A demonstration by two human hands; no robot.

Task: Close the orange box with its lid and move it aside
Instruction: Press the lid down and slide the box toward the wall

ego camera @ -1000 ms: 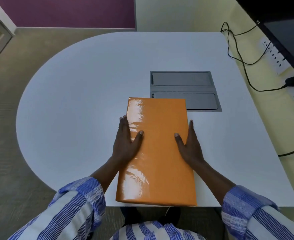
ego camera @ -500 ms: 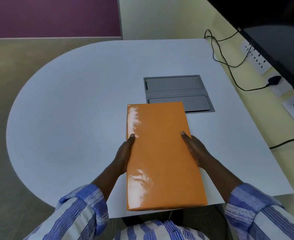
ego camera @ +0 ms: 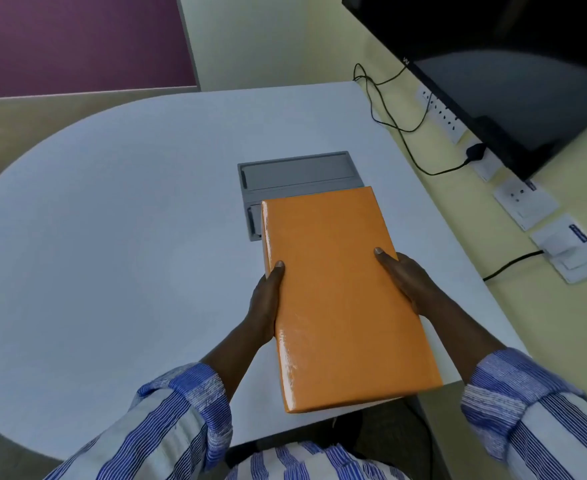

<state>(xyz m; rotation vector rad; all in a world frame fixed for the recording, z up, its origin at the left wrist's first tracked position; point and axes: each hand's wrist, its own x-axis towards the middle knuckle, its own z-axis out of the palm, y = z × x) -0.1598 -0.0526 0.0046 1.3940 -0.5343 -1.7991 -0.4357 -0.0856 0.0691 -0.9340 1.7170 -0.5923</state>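
Gripping the closed orange box [ego camera: 340,292] by its long sides, left hand [ego camera: 262,306] and right hand [ego camera: 408,282] hold it above the counter [ego camera: 112,237]; glossy wrap looks slippery, rigid, seemingly light, so a firm side squeeze suits.

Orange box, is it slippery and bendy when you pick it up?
Probably a bit slippery: the orange box has a glossy skin with bright glare. That may be why the left hand and the right hand each clamp a long side. It looks stiff: its edges stay straight with no sag.
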